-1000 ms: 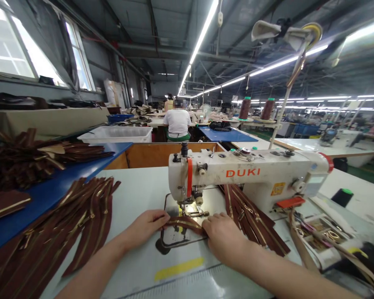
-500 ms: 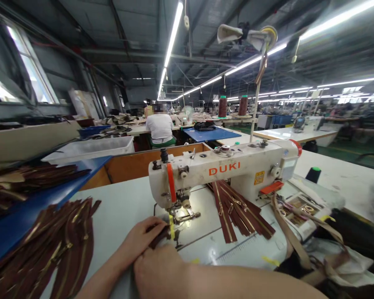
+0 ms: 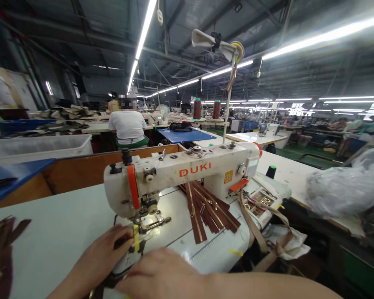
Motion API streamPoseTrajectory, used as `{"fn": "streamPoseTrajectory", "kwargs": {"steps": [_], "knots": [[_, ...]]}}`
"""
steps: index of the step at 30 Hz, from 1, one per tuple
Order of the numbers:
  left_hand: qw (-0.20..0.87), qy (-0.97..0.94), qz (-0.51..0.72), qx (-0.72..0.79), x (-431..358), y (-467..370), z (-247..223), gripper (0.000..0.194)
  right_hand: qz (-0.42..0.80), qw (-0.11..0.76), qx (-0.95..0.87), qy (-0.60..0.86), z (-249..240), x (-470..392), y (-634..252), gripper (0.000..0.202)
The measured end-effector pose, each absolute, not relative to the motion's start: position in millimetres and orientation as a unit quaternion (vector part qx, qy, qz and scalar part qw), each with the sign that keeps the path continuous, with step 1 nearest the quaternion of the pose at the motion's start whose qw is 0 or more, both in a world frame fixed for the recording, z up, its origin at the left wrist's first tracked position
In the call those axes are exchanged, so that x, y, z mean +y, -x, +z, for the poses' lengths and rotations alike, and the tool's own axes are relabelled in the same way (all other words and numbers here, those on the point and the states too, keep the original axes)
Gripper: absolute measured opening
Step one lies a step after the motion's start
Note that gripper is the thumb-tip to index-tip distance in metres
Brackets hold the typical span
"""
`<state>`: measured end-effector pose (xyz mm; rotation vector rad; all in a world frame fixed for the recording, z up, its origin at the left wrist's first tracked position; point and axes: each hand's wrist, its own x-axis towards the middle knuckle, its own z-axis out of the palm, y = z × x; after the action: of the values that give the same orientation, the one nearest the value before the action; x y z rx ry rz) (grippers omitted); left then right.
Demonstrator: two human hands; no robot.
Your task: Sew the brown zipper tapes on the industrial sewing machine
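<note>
Close to the needle area of the white sewing machine [image 3: 193, 168], my left hand [image 3: 107, 249] is closed on a dark brown zipper strip, partly hidden by its fingers. My right hand [image 3: 158, 270] is lower and nearer to me, blurred, its fingers curled. What it holds is hidden; a pale edge shows beside its fingertips. Below my left wrist, a brown zipper piece [image 3: 95, 292] with gold teeth peeks out at the bottom edge. Under the machine arm, several brown zippers [image 3: 210, 209] with gold pulls lie fanned out, apart from both hands.
More brown zippers [image 3: 0, 257] are piled at the left edge of the pale table [image 3: 65, 220]. Right of the machine stand a parts tray [image 3: 262, 203] and a dark thread cone [image 3: 270, 171]. Clear plastic wrap [image 3: 345, 182] bulges farther right. A person in white [image 3: 127, 126] sits ahead.
The view has swung right, so the machine appears farther left. My right hand has drawn away from my left hand, toward me. My left hand stays by the needle area.
</note>
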<state>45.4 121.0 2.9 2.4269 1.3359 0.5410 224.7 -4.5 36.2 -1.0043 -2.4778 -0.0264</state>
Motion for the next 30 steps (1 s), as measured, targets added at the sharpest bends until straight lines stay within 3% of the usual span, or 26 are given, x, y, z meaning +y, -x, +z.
{"fn": "streamPoseTrajectory", "kwargs": {"steps": [3, 5, 9, 12, 14, 18, 21, 26, 30], "knots": [[0.148, -0.851, 0.191, 0.467, 117, -46, 4, 0.026, -0.014, 0.415, -0.802, 0.43, 68, -1, -312, 0.023], [0.144, -0.849, 0.195, 0.469, 114, -48, 7, 0.027, -0.067, 0.488, -0.711, 0.502, 91, 14, -379, 0.022], [0.134, -0.839, 0.204, 0.487, 114, -48, 8, 0.028, -0.158, 0.585, -0.442, 0.661, 115, 41, -495, 0.022], [0.131, -0.828, 0.224, 0.498, 119, -44, 0, 0.026, -0.168, 0.588, -0.382, 0.693, 100, 26, -538, 0.029], [0.129, -0.819, 0.244, 0.504, 124, -42, -6, 0.025, -0.151, 0.553, -0.399, 0.716, 75, 4, -544, 0.027], [0.137, -0.811, 0.27, 0.5, 129, -40, -13, 0.027, -0.02, 0.274, -0.576, 0.77, 20, -32, -535, 0.03], [0.146, -0.798, 0.273, 0.518, 129, -41, -12, 0.032, -0.02, 0.152, -0.614, 0.774, 2, -34, -528, 0.031], [0.15, -0.8, 0.249, 0.524, 119, -46, 0, 0.036, -0.038, 0.036, -0.59, 0.806, 9, -19, -522, 0.024], [0.155, -0.808, 0.229, 0.52, 109, -51, 11, 0.032, 0.007, 0.044, -0.571, 0.82, 12, -25, -539, 0.018]]}}
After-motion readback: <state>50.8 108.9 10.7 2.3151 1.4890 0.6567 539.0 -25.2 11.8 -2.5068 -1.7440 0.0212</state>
